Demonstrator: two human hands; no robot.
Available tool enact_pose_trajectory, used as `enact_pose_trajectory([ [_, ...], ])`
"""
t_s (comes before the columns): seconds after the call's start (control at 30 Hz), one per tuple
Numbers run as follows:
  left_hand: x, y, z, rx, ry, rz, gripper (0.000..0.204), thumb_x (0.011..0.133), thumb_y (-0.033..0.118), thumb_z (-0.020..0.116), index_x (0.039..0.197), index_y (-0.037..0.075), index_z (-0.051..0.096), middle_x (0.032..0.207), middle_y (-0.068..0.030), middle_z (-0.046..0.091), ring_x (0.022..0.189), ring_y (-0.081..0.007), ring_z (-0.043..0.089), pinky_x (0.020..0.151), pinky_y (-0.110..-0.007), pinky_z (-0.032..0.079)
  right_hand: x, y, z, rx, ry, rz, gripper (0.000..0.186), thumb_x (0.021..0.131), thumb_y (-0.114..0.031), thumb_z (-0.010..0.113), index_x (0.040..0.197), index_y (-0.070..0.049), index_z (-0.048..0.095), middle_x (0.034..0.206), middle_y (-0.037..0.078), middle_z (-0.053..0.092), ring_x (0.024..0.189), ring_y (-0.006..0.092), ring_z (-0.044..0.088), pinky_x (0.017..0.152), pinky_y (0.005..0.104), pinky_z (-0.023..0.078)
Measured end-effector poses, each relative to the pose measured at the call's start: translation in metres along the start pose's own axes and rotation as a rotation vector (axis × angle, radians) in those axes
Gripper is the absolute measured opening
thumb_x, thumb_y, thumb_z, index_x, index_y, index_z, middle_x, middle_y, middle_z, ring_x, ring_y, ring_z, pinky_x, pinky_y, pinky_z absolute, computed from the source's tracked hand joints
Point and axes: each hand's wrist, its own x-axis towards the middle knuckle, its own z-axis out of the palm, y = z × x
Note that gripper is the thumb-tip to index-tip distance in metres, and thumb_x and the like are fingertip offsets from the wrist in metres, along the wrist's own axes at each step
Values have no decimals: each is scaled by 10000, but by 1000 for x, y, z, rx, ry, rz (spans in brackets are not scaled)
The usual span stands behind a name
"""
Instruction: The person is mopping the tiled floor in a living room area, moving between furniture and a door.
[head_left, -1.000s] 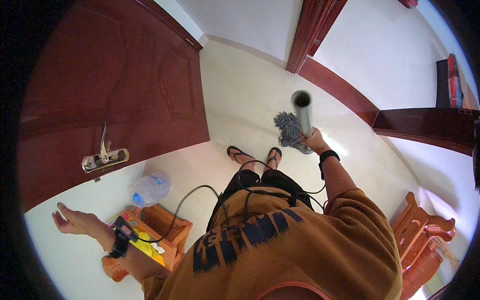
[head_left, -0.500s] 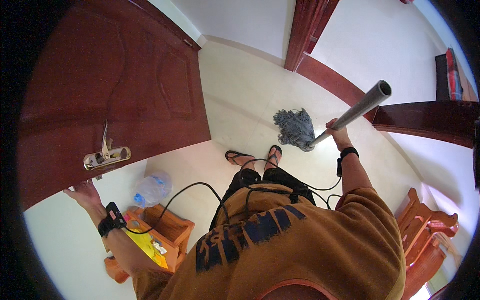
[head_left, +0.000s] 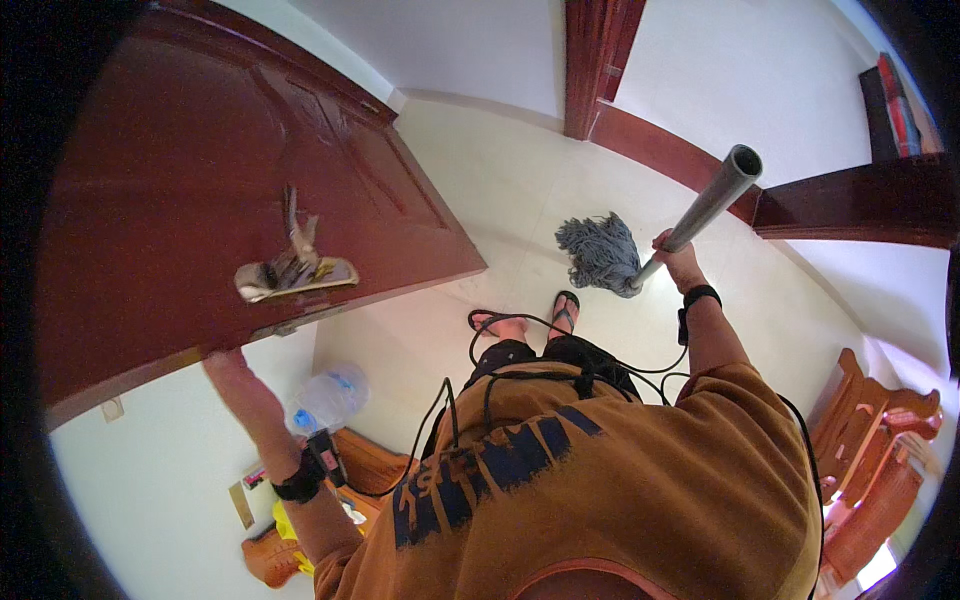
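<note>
At door [head_left: 180, 230], left hand [head_left: 225, 368], mop [head_left: 640, 250] gripped right.

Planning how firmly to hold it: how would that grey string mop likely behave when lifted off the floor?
The mop head is a bundle of loose strands, so it would probably flop and dangle. The grey handle looks like a stiff tube. Held low by the right hand, the long end above may lever and sway.
</note>
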Motion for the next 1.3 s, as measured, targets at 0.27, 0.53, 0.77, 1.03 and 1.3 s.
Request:
enact_pose_trajectory([
  [0.27,0,11,141,711,-524,474,615,756,183,639,1231,-65,336,1154,-247,433,1049,-356,429,910,-419,317,-20,9,-14,-9,57,-21,226,567,45,580,762,-60,536,777,26,543,786,156,510,713,302,420],
  [0.53,43,23,264,693,-681,696,892,697,145,630,1344,-67,53,1139,-269,474,1014,-381,461,893,-440,339,-27,20,-42,176,174,-67,246,565,62,595,780,-50,556,772,36,556,769,161,533,694,302,443],
  [0.77,81,19,375,870,-608,988,921,669,188,641,1332,-68,55,868,-249,560,815,-377,546,801,-447,406,-35,19,-48,265,293,-58,228,584,49,591,779,-59,542,828,36,543,830,152,505,775,298,407],
  [1.03,117,17,470,967,-681,1041,831,701,268,616,1290,-100,160,885,-263,583,837,-347,590,758,-427,452,-35,37,-26,303,378,-40,251,624,92,567,816,-65,528,891,48,542,886,158,504,826,286,391],
  [1.3,138,19,509,898,-712,1131,862,710,321,598,1287,-109,123,886,-274,590,804,-397,595,732,-445,473,-35,25,16,318,556,-34,254,643,108,540,804,-86,509,905,39,541,915,149,502,811,268,398],
])
